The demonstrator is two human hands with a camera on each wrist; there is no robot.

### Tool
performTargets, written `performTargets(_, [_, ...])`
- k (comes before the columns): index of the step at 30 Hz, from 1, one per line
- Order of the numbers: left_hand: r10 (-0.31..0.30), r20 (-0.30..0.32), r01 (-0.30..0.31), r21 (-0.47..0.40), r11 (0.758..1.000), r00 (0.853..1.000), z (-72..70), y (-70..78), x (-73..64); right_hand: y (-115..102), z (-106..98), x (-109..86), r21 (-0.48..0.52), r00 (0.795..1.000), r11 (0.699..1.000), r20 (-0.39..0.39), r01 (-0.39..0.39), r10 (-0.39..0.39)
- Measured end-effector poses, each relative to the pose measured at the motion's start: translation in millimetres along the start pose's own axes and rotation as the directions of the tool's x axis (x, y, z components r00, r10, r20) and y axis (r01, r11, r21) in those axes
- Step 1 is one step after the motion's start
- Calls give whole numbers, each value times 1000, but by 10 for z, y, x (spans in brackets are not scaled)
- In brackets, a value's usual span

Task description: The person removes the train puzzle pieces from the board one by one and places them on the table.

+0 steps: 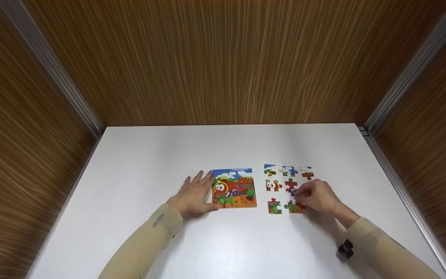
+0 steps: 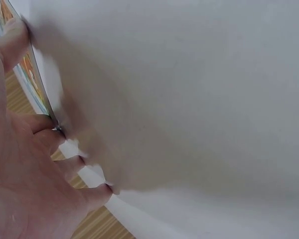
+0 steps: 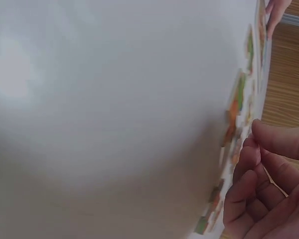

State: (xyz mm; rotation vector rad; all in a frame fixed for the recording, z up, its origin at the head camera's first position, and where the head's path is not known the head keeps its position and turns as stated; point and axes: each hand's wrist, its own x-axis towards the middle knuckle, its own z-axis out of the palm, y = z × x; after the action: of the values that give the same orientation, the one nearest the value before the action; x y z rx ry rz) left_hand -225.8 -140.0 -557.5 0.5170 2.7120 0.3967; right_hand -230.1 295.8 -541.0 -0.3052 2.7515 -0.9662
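Note:
A square picture board (image 1: 234,188) with a cartoon caterpillar lies flat in the middle of the table. Along its left side my left hand (image 1: 194,195) rests with fingers spread, the thumb against the near left corner; the left wrist view shows this hand (image 2: 35,174) at the board's edge (image 2: 37,79). Right of the board, several puzzle pieces lie spaced in rows, among them a caterpillar-face piece (image 1: 272,185) and a red piece (image 1: 290,185). My right hand (image 1: 316,197) is over the right-hand pieces, thumb and fingertips pinching a puzzle piece mostly hidden by the fingers.
The white table (image 1: 149,151) is bordered by wood-grain panels (image 1: 223,62) at the back and both sides, with metal rails at the corners. A small black device (image 1: 345,248) is at the right wrist.

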Motion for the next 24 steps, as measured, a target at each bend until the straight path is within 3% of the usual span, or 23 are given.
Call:
performTargets(10, [11,1,-11,13,1000,1000,-3,-9,3,-269,43,119,17,995,995,-10,98,-98])
performTargets(24, [-2,-7,2,-2,1000,1000,-9,4,9,-681,367,328,81,981,983,89,164,-171])
